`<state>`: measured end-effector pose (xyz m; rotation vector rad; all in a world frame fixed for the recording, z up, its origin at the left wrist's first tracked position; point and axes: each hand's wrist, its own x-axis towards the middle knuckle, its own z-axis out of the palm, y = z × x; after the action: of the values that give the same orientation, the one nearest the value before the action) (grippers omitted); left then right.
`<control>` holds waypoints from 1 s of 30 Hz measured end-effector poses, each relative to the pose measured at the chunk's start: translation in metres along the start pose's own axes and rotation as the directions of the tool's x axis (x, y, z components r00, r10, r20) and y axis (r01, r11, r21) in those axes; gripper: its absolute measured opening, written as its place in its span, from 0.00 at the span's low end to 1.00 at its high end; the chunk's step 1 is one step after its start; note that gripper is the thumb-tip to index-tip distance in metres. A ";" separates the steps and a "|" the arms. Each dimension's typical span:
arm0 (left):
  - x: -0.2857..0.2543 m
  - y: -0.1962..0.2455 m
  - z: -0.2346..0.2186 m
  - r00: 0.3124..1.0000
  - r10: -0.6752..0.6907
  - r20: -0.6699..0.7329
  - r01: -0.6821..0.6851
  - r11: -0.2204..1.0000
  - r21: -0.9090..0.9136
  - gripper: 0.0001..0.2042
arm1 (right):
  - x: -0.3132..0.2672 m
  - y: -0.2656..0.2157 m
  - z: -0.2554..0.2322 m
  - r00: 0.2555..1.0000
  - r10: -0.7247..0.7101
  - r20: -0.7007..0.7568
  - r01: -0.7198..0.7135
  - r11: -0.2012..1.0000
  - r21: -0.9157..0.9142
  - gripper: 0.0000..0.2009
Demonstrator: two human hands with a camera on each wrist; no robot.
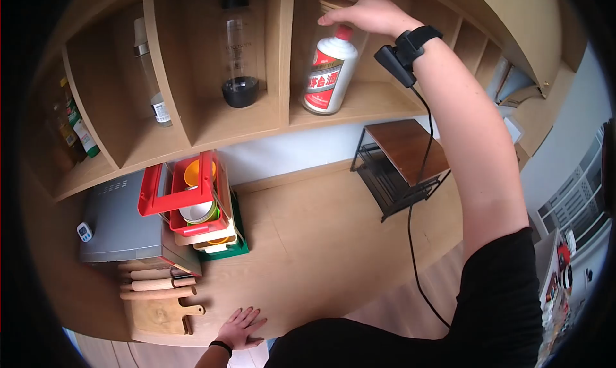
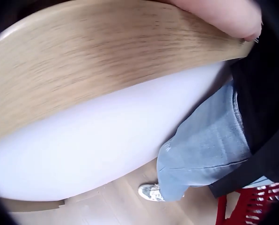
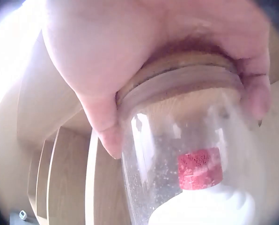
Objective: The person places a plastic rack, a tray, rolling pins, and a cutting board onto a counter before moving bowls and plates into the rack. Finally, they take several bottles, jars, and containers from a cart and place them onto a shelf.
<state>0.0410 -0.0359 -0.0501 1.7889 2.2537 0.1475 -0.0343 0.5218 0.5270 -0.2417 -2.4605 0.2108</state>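
My right hand (image 1: 373, 12) reaches up into a shelf compartment and grips a clear glass jar (image 3: 151, 173) from above, thumb and fingers around its wooden lid (image 3: 181, 70). In the head view the lid shows under the fingers, with the jar behind a white bottle (image 1: 342, 60). That bottle has a red cap and a red-and-white label, and stands at the shelf's front edge. Through the jar's glass the right wrist view shows the red cap (image 3: 200, 168). Down low, my left hand (image 1: 239, 329) rests on the wooden tabletop's near edge, fingers spread.
Neighbouring compartments hold a dark-capped bottle (image 1: 239, 53), a slim glass bottle (image 1: 151, 73) and several small bottles. Below are a grey appliance (image 1: 122, 214), stacked baskets (image 1: 168, 205), cutting boards (image 1: 157, 316) with rolling pins, and a small black-framed stand (image 1: 401, 143). A cable (image 1: 414, 239) trails from my right wrist.
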 end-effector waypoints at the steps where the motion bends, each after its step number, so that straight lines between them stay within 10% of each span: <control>1: 0.000 0.000 0.001 1.000 0.002 -0.003 -0.002 1.000 -0.015 0.37 | 0.005 0.001 0.005 0.999 -0.047 0.022 0.047 0.999 0.009 0.44; 9: 0.000 0.001 0.002 1.000 -0.009 0.014 0.009 1.000 -0.018 0.37 | 0.013 0.029 0.053 0.986 -0.133 -0.096 0.155 0.951 0.268 0.43; 11: 0.000 -0.001 0.005 1.000 0.009 -0.007 -0.009 1.000 -0.013 0.37 | -0.005 0.031 0.071 0.908 -0.025 -0.418 0.190 0.914 0.358 0.52; 13: 0.000 -0.001 0.004 1.000 0.002 0.010 -0.002 1.000 0.013 0.37 | -0.031 0.025 0.100 0.896 0.086 -0.435 0.151 0.863 0.482 0.57; 19: 0.001 0.000 0.004 1.000 0.013 0.025 -0.015 0.997 0.076 0.37 | -0.100 0.026 0.173 0.941 0.316 -0.119 -0.194 0.793 0.578 0.59; 30: 0.001 -0.001 0.007 0.999 0.025 0.037 -0.028 0.996 0.081 0.37 | -0.067 0.068 0.204 0.965 0.261 -0.032 -0.182 0.750 0.637 0.43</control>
<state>0.0412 -0.0354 -0.0575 1.8476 2.2415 0.0288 -0.1014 0.5538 0.3143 -0.2398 -2.0909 1.0748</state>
